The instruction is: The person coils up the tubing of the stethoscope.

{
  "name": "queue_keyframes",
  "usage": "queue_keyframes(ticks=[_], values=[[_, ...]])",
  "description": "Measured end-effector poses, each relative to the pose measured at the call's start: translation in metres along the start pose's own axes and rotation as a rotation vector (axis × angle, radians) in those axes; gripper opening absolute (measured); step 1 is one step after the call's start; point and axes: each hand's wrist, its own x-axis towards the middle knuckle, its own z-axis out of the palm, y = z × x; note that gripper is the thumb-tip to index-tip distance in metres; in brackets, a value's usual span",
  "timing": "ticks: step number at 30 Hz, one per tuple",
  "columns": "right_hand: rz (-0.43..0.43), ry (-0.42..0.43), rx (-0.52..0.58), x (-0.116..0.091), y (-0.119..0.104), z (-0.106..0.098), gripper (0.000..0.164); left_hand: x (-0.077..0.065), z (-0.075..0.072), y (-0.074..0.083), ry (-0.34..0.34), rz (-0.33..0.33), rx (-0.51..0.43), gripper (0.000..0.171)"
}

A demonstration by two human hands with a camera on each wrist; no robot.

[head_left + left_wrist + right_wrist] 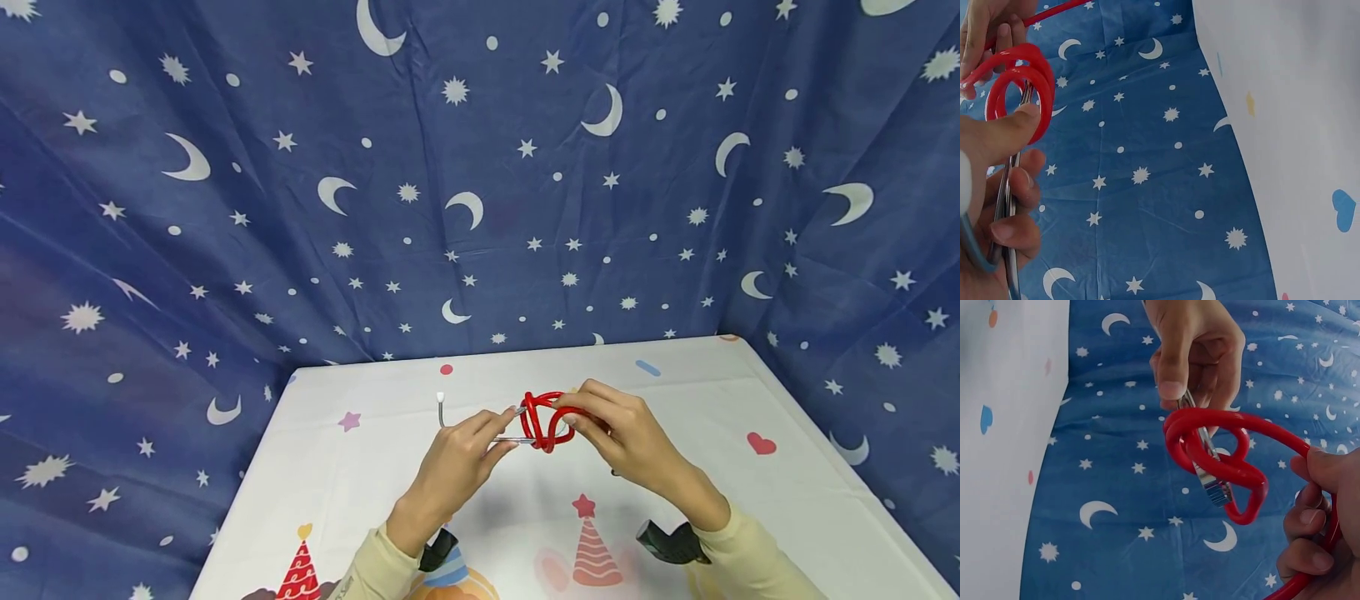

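A stethoscope is held in the air above the table between my two hands. My left hand [459,467] grips its metal ear tubes [1009,206], and one white ear tip [440,397] sticks out beyond the fingers. Red tubing [550,423] is looped around the far end of the metal, making a loose coil in front of the left thumb. My right hand [618,429] pinches a length of this tubing between thumb and fingers, while more of it runs through the palm. A ridged metal end [1216,492] pokes through the loops. The chest piece cannot be made out.
The table [360,467] has a white cloth printed with party hats, hearts and stars. A blue curtain [480,167] with moons and stars hangs behind it and along both sides. Dark wrist mounts [670,543] sit at the cuffs.
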Motion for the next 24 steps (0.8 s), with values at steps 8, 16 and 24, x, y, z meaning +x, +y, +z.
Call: queue_keyframes(ticks=[8, 16, 24], values=[[0.011, 0.009, -0.024, 0.003, 0.007, 0.002, 0.025, -0.002, 0.004, 0.003, -0.038, 0.063, -0.024, 0.043], [0.024, -0.013, -0.06, 0.001, 0.011, 0.003, 0.023, -0.002, 0.004, 0.006, -0.07, 0.108, -0.009, 0.041], [0.044, -0.058, -0.059, -0.002, 0.014, 0.002, 0.023, -0.003, 0.003, 0.007, -0.082, 0.144, -0.021, 0.038]])
